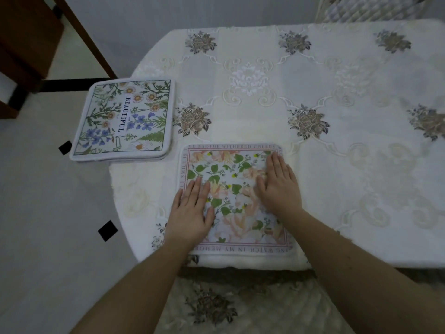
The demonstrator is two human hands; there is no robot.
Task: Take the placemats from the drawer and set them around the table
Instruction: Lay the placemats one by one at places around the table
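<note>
1. Both hands are flat on the pink mat (pixel 237 201), which sits at the lower middle of the frame, right by the near edge of the table (pixel 337 141)
2. Left hand (pixel 191 210) is on the mat's left side, fingers straight and close together, palm down, thumb pointing in toward the middle. It's pressing on the mat, not gripping anything
3. Right hand (pixel 279 186) is on the upper right part of the mat, fingers straight too, tips almost at the top right corner. Also just laid flat, holding nothing
4. The pink mat is square-ish with rounded corners, peach flowers and green leaves, and a text border running all round it
5. The stack (pixel 124 119) of other mats is at the left of the frame, upper left of the pink one and close to it but not touching. The top one has daisies, blue flowers and ferns with BEAUTIFUL printed down the middle. You can see a few edges layered under it, can't tell how many. It sits at the table's left edge and looks like it sticks out past it a bit
6. The table has a cream cloth (pixel 250 80) with embroidered grey-brown flower clusters and pale scrollwork, hanging over the near side at the bottom of the frame
7. Dark wood furniture (pixel 26 44) in the upper left corner, pale floor (pixel 36 213) with small black diamond tiles down the left
</note>
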